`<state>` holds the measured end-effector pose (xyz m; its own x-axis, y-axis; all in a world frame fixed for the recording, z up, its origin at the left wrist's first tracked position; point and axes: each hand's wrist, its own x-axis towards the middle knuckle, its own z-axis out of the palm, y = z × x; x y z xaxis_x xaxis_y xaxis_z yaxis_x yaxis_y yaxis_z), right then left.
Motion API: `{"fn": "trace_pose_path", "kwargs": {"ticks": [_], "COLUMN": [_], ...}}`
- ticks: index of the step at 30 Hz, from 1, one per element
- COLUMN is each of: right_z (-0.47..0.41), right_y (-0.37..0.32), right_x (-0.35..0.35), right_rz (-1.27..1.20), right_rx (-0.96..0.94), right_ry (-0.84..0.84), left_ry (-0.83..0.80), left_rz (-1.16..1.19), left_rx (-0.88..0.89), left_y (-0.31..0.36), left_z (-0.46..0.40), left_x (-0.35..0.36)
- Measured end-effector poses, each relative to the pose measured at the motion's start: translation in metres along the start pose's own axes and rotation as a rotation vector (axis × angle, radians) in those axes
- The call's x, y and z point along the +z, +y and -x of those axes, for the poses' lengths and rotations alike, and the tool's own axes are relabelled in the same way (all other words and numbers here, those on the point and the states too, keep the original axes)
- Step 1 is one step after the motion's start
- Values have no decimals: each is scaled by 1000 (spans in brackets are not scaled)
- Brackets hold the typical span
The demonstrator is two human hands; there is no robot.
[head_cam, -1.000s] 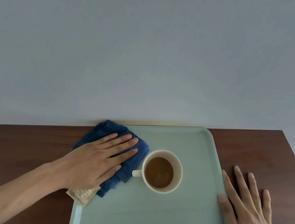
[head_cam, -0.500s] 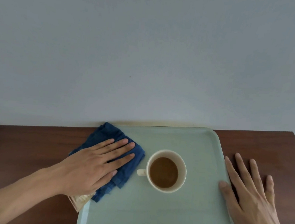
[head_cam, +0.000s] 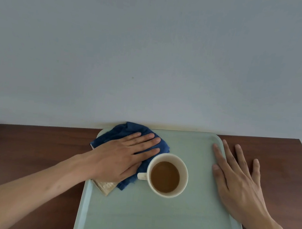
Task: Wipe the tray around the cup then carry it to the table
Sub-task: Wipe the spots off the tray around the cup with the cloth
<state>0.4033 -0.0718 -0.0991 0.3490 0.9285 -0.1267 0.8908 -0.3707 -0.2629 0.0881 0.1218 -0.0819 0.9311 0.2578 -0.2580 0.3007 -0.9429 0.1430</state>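
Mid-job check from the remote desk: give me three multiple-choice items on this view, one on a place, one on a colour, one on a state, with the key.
1. Where does the cream ceramic cup stand?
A. on the pale green plastic tray
B. on the bare wood
C. in a hand

2. What colour is the folded cloth?
A. red
B. dark blue
C. white

3. How is the left hand?
A. gripping the cup handle
B. raised off everything
C. pressed flat on the cloth

Key: 1 A, tray surface shows all around the cup; 2 B, blue folds show beside the fingers; 3 C, fingers lie spread on the cloth.
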Motion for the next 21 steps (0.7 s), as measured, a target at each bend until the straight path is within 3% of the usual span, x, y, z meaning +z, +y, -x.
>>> {"fn": "trace_pose_path", "kwargs": {"ticks": [14, 21], "right_z": [0, -1], "right_y": [0, 0], "right_x": [4, 7], "right_rz": [-50, -30], "right_rx": [19, 15], "right_ry": [23, 26], "left_ry": [90, 56], "left_rz": [-33, -47], "left_rx": [-80, 3], "left_y": [-10, -8], "left_z": [71, 37], "left_x": [18, 8]}}
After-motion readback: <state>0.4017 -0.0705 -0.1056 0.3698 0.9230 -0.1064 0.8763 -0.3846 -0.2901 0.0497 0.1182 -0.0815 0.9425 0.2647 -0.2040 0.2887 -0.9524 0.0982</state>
